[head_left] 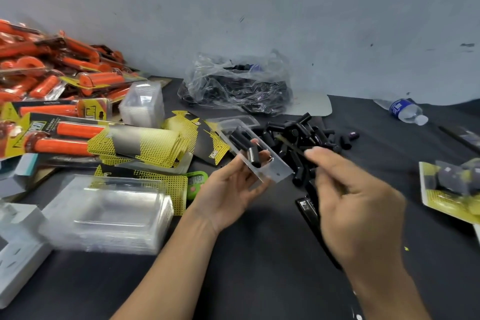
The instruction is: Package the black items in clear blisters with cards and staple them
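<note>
My left hand [228, 189] holds a clear blister [279, 167] from below, palm up, with two or three black tubes [245, 144] lying in its pocket. My right hand [355, 197] hovers blurred just right of the blister, fingers loosely curled, nothing visible in them. A heap of loose black tubes [304, 135] lies on the black table behind both hands. Yellow-and-black cards [145, 145] are fanned out to the left. A black stapler [309, 213] lies on the table, partly hidden under my right hand.
Stacks of empty clear blisters [109, 213] sit front left and further back [142, 104]. Packaged orange grips [52, 73] pile at far left. A plastic bag of black parts [236, 83] is against the wall. A water bottle [407, 110] lies right; a finished yellow pack [452, 187] is at far right.
</note>
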Motion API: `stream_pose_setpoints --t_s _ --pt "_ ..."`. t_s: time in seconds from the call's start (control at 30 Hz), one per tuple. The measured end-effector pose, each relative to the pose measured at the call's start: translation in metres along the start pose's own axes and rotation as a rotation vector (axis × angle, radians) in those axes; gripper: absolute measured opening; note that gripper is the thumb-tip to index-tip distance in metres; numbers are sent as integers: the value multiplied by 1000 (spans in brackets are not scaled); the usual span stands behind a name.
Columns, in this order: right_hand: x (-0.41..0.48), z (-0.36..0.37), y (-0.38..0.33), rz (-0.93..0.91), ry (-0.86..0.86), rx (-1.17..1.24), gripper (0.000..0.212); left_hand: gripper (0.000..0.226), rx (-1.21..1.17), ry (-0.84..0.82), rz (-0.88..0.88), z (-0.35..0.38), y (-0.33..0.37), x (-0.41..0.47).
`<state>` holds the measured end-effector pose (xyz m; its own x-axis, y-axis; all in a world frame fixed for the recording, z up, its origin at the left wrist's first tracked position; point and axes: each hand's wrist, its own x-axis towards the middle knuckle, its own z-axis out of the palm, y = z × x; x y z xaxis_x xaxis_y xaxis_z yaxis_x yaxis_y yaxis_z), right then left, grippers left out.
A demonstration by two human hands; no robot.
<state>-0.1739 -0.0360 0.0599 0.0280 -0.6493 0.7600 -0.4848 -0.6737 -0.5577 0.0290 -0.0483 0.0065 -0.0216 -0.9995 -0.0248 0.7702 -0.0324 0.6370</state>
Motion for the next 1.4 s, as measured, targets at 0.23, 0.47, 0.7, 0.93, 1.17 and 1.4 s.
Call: stream_pose_setpoints --t_s 0.23,0.47,0.7,0.93,1.17,1.4 --pt "-21 19 -16 -114 -192 -316 39 43 -62 61 41 -1 1 1" --pt "-21 23 -25 18 -227 -506 30 38 -43 8 17 1 -3 3" --pt "-20 20 -14 116 -530 -315 32 47 27 51 -70 3 -4 -2" --pt "-17 22 -12 368 -446 -74 33 49 144 -34 -218 4 -8 -4" --pt "-14 28 11 640 -352 175 81 25 265 131 -111 13 -10 -1" --pt "-23 43 17 699 -314 259 50 14 549 415 114 14 -21 4"
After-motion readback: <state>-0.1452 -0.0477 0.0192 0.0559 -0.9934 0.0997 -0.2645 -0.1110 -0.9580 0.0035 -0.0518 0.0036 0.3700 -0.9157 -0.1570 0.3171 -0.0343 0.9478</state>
